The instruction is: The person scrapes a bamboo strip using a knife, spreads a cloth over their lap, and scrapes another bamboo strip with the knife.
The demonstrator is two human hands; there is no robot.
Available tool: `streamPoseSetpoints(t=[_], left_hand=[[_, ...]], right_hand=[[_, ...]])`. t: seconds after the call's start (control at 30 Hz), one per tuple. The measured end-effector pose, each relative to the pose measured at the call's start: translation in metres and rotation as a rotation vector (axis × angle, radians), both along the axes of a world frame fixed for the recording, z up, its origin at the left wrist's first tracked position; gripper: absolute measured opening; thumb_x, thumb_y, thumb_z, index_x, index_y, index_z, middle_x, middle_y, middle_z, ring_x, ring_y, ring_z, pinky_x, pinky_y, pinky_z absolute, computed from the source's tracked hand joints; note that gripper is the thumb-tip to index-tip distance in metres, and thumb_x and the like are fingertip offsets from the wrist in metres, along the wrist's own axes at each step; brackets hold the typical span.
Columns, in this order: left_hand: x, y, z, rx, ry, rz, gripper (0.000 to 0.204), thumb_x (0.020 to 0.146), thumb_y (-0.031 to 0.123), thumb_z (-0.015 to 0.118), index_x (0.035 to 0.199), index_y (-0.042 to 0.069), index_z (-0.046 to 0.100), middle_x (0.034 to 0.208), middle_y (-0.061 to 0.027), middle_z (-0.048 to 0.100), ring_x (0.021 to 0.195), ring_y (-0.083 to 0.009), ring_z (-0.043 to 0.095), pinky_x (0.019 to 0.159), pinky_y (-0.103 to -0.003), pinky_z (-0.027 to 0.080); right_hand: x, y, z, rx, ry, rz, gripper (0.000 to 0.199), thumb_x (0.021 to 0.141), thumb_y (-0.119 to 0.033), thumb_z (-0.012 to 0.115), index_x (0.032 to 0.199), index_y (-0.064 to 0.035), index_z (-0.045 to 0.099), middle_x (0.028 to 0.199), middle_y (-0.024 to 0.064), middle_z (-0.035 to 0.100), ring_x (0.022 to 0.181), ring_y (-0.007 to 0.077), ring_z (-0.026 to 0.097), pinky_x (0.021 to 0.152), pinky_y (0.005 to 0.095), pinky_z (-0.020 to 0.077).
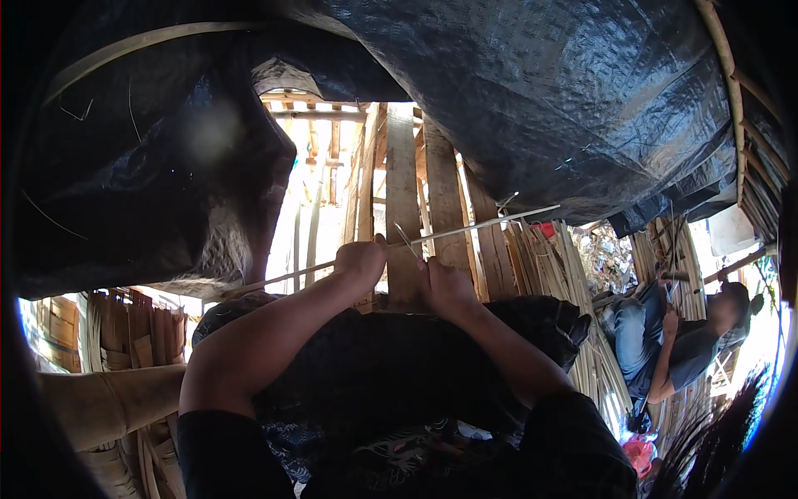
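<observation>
A long, thin bamboo strip [490, 223] runs across in front of me, rising from lower left to upper right. My left hand [362, 263] is closed around it, and part of the strip trails back past my left forearm. Close by on the right, my right hand [450, 289] grips a knife [406, 239], its handle hidden in the fingers. The narrow blade points up and to the left and crosses the strip just right of my left hand. Whether the edge touches the strip, I cannot tell.
Upright wooden boards [401, 166] stand beyond my hands. Dark plastic sheeting [573, 91] hangs overhead and at the left. A bundle of bamboo strips [573, 283] leans at the right, near a seated person [677, 341]. A thick bamboo pole [112, 406] lies at lower left.
</observation>
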State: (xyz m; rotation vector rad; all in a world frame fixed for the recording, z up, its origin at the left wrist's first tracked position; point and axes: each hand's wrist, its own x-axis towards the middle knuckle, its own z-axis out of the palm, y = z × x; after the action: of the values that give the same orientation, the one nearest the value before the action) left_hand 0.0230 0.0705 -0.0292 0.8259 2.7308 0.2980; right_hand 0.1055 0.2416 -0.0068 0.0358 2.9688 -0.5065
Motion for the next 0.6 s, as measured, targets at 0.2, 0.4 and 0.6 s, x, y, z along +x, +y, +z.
streamPoseSetpoints(t=[0.2, 0.4, 0.6], left_hand=[[0.005, 0.001, -0.004, 0.012, 0.050, -0.039, 0.034, 0.086, 0.004, 0.047, 0.118, -0.009, 0.049, 0.076, -0.0170, 0.067, 0.071, -0.0312, 0.068, 0.056, -0.041, 0.053], [0.004, 0.002, -0.002, -0.003, 0.013, -0.045, 0.034, 0.087, 0.005, 0.047, 0.118, -0.008, 0.048, 0.073, -0.0167, 0.066, 0.068, -0.0319, 0.067, 0.055, -0.043, 0.052], [0.006, 0.002, -0.003, -0.023, 0.019, -0.029, 0.028, 0.087, 0.005, 0.046, 0.111, -0.008, 0.050, 0.072, -0.0172, 0.066, 0.067, -0.0322, 0.067, 0.055, -0.044, 0.052]], right_hand=[[0.002, 0.000, 0.005, 0.003, -0.033, -0.038, 0.047, 0.100, -0.038, 0.033, 0.089, 0.0005, 0.058, 0.076, 0.0267, 0.064, 0.076, 0.0451, 0.064, 0.072, 0.0555, 0.0489], [0.003, 0.002, 0.005, 0.006, -0.037, -0.030, 0.048, 0.100, -0.039, 0.032, 0.090, 0.0003, 0.058, 0.077, 0.0264, 0.064, 0.076, 0.0453, 0.063, 0.073, 0.0554, 0.0488], [-0.004, 0.039, -0.009, 0.067, -0.023, -0.148, 0.047, 0.100, -0.037, 0.033, 0.090, 0.0012, 0.058, 0.078, 0.0265, 0.064, 0.078, 0.0444, 0.064, 0.073, 0.0543, 0.0495]])
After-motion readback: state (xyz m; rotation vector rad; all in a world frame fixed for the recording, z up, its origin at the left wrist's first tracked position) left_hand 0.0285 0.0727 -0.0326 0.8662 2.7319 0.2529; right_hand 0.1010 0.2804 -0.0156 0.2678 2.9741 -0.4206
